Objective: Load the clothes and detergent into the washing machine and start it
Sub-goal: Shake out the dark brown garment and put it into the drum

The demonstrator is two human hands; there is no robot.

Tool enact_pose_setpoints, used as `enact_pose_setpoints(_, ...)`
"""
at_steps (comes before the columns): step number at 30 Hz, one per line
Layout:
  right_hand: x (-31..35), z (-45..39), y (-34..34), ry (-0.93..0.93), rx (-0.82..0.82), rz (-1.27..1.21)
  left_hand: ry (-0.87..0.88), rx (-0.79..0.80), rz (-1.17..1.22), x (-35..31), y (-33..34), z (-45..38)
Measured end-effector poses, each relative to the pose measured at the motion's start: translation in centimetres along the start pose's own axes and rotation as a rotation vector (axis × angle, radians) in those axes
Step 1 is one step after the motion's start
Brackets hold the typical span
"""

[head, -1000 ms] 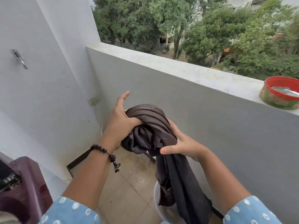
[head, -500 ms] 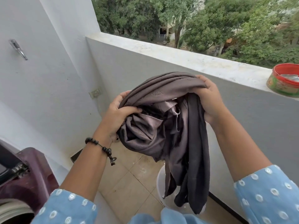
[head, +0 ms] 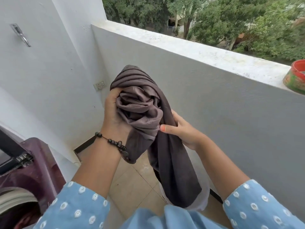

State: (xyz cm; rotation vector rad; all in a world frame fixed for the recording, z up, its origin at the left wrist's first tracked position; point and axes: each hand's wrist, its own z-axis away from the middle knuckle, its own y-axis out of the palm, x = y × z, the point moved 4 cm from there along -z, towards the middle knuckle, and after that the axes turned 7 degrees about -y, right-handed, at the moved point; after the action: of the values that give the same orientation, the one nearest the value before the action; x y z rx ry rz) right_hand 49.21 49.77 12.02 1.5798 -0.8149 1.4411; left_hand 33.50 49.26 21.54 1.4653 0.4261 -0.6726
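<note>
left hand (head: 113, 113) and right hand (head: 181, 129) grip bunched cloth (head: 142, 103).

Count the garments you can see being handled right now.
1: a dark brown cloth, bunched in the left hand, its tail held by the right hand. More may lie hidden in the white bucket below.

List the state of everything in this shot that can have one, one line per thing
Dark cloth: bunched up, held in the air, lower end hanging down into the white bucket.
Left hand: grips the bunched top of the cloth.
Right hand: holds the hanging part of the cloth.
Washing machine: lid raised, drum opening exposed.
White bucket: on the floor, mostly hidden by the cloth.
Red tub: on the parapet ledge, no lid on.
</note>
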Motion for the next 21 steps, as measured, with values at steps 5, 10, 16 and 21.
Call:
enact_pose_setpoints(5, -4.4, 1.2, 0.3, 0.148, 0.093, 0.052, 0.120, -0.129, 0.189, -0.9, -0.5, -0.2)
enact_pose_setpoints(10, -2.8, 0.6, 0.9, 0.014, -0.162, 0.116, 0.135, -0.228, 0.222, -0.9, -0.5, -0.4)
enact_pose_setpoints(16, 5.3, -0.8, 0.6, -0.202, -0.354, -0.230, 0.137, -0.124, 0.082, -1.6, 0.8, -1.0)
enact_pose_setpoints(21, 11.0, -1.6, 1.3, -0.238, -0.272, -0.460, 0.096, -0.094, -0.042, -1.5, 1.5, -1.6)
